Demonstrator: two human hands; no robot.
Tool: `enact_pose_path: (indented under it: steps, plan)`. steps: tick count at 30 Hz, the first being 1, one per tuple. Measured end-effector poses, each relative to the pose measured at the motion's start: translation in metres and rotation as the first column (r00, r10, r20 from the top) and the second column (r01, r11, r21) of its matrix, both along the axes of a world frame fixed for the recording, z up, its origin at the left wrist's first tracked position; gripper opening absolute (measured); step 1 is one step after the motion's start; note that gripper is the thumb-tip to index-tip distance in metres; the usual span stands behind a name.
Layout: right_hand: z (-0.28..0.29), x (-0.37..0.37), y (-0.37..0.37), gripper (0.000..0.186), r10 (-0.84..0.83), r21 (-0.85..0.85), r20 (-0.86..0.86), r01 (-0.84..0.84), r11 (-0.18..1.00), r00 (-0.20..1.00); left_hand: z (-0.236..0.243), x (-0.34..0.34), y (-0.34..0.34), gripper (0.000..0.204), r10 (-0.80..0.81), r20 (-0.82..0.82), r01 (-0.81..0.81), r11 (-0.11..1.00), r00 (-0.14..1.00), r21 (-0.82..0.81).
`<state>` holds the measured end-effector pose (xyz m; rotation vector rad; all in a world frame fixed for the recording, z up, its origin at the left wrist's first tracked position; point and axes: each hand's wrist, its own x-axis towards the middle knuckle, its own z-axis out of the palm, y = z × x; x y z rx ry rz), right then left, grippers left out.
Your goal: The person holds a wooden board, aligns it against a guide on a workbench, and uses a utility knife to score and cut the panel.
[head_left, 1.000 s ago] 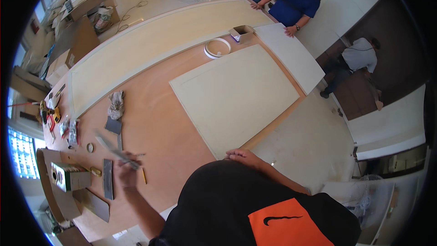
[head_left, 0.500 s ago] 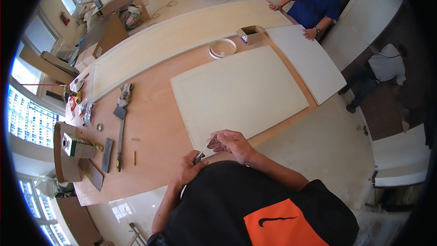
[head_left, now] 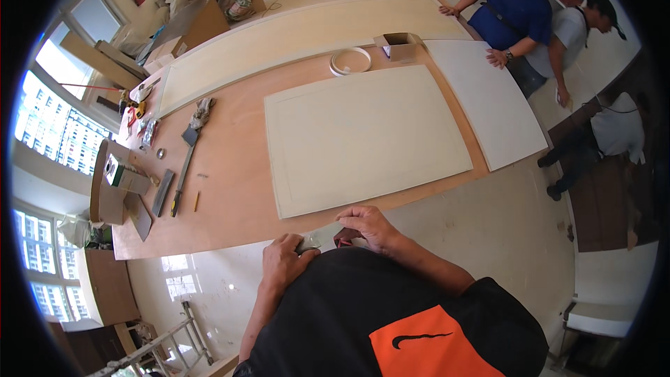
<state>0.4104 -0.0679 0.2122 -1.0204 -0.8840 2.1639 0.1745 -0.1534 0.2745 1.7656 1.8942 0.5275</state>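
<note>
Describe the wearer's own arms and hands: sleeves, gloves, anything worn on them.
Both hands, left and right, are bare: no gloves. No watch or ring shows. The forearms are bare too. The black shirt is short-sleeved, with an orange patch bearing a small black mark.

Open bare plywood (head_left: 230, 167) betw. cream panel (head_left: 363, 136) and tool row at left: long scraper (head_left: 183, 167), pencil (head_left: 196, 201), boxes (head_left: 118, 176). Far side blocked by tape roll (head_left: 350, 61), small carton (head_left: 400, 45), co-workers' hands on white board (head_left: 488, 105). Near edge tight: both hands (head_left: 283, 262) (head_left: 366, 227) close to body, small tool betw. them.
</note>
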Motion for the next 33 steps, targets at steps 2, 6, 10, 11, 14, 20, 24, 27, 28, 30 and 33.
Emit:
enact_pose_path:
  steps: [2, 6, 10, 11, 14, 20, 24, 27, 28, 30, 33]
  plan:
    - [-0.002, 0.011, -0.008, 0.018, 0.036, 0.050, 0.029, -0.037, 0.998, 0.999, 0.005, 0.010, -0.010, 0.032, -0.008, -0.073, 0.010, 1.000, 0.997, 0.028]
    - [-0.003, 0.031, -0.036, 0.019, 0.062, 0.307, 0.216, -0.128, 0.943, 0.974, 0.001, 0.029, -0.042, 0.028, -0.071, -0.157, 0.093, 0.986, 0.985, 0.135]
    - [-0.009, 0.054, -0.080, 0.021, -0.003, 0.510, 0.340, -0.182, 0.841, 0.940, -0.024, 0.061, -0.096, 0.025, -0.066, -0.143, 0.083, 0.991, 0.987, 0.110]
    - [-0.011, 0.059, -0.092, 0.021, 0.015, 0.470, 0.417, -0.229, 0.853, 0.909, -0.032, 0.070, -0.109, 0.025, -0.036, -0.140, 0.047, 0.996, 0.990, 0.078]
    - [-0.018, 0.083, -0.128, 0.022, -0.005, 0.494, 0.532, -0.305, 0.814, 0.847, -0.051, 0.106, -0.155, 0.026, 0.058, -0.023, -0.058, 0.998, 0.998, -0.016]
    - [-0.022, 0.125, -0.168, 0.022, 0.057, 0.459, 0.544, -0.353, 0.815, 0.837, -0.040, 0.154, -0.210, 0.029, 0.166, -0.021, -0.167, 0.984, 0.986, -0.065]
    - [-0.017, 0.150, -0.163, 0.026, 0.166, 0.434, 0.506, -0.417, 0.799, 0.846, -0.027, 0.184, -0.209, 0.030, 0.164, -0.075, -0.166, 0.986, 0.984, -0.021]
    - [-0.012, 0.177, -0.146, 0.022, 0.167, 0.455, 0.545, -0.457, 0.764, 0.822, -0.021, 0.212, -0.198, 0.035, 0.193, -0.100, -0.198, 0.979, 0.976, -0.047]
    - [-0.011, 0.188, -0.140, 0.019, 0.182, 0.416, 0.398, -0.354, 0.838, 0.899, -0.020, 0.223, -0.192, 0.035, 0.165, -0.107, -0.170, 0.985, 0.981, -0.035]
    - [-0.011, 0.215, -0.134, 0.017, 0.157, 0.348, 0.227, -0.230, 0.909, 0.961, -0.019, 0.245, -0.181, 0.038, 0.141, 0.034, -0.140, 0.990, 0.989, -0.033]
    - [-0.012, 0.267, -0.123, 0.018, 0.200, 0.190, 0.032, -0.203, 0.961, 0.979, -0.020, 0.274, -0.164, 0.041, 0.074, 0.104, -0.063, 0.992, 0.992, -0.107]
